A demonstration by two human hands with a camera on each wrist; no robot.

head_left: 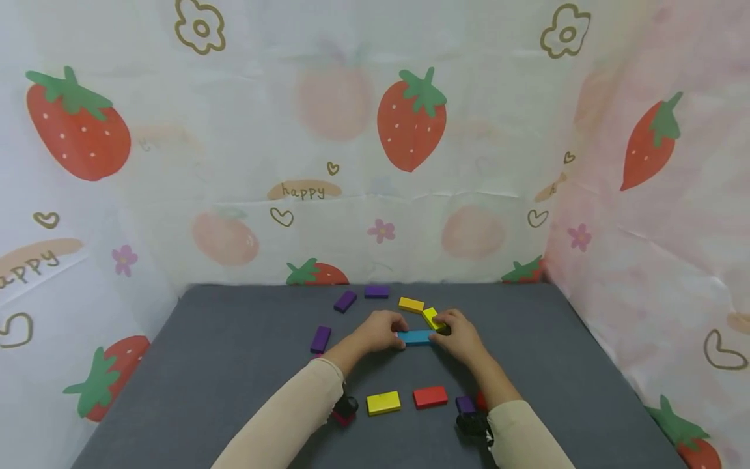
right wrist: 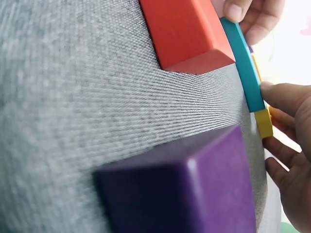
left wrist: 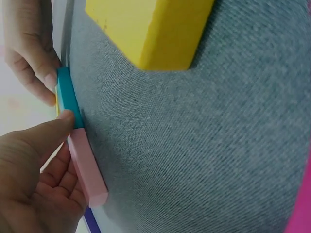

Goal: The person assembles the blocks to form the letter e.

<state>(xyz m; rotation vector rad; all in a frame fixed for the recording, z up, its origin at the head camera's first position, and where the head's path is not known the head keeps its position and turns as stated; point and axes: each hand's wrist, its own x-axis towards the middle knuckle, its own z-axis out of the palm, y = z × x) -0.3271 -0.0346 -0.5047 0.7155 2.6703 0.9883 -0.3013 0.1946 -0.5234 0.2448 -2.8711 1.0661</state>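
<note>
A light-blue block lies crosswise between my two hands. My left hand pinches its left end, the thumb near the joint with a pink block that meets it end to end. At the other end my right hand pinches the blue block between thumb and fingers. A yellow block adjoins that end in the right wrist view. In the head view, a tilted yellow block touches or nearly touches the right fingers. The left hand mostly hides the pink block from the head camera.
Behind the hands lie purple blocks and another yellow block. Nearer are a yellow block, a red block and a purple block, the last by the right wrist. A printed curtain bounds the grey table.
</note>
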